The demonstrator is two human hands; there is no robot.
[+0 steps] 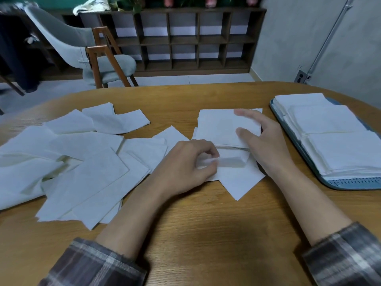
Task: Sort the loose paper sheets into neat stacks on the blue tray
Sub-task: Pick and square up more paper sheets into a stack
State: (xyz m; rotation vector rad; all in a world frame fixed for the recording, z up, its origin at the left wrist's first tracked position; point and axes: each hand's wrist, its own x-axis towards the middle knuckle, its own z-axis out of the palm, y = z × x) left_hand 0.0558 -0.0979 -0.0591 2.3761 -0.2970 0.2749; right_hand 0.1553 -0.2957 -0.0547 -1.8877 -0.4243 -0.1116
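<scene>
Two hands: working at the centre of an oval, wood-grain worktop (206, 223).
Left hand (185, 162): curling its fingers, pinching the edge of a thin folded sheet (231, 159).
Right hand (261, 141): lying spread-fingered on a small square stack (216, 124).
Loose sheets (72, 162): sprawling, soft and creased, at left.
Blue tray (350, 182): sitting at right, holding neat white stacks (329, 131).

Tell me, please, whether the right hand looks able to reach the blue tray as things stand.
Probably yes: the right hand rests on a small paper stack, and the blue tray sits just to its right on the table, with only bare wood between them.
</scene>
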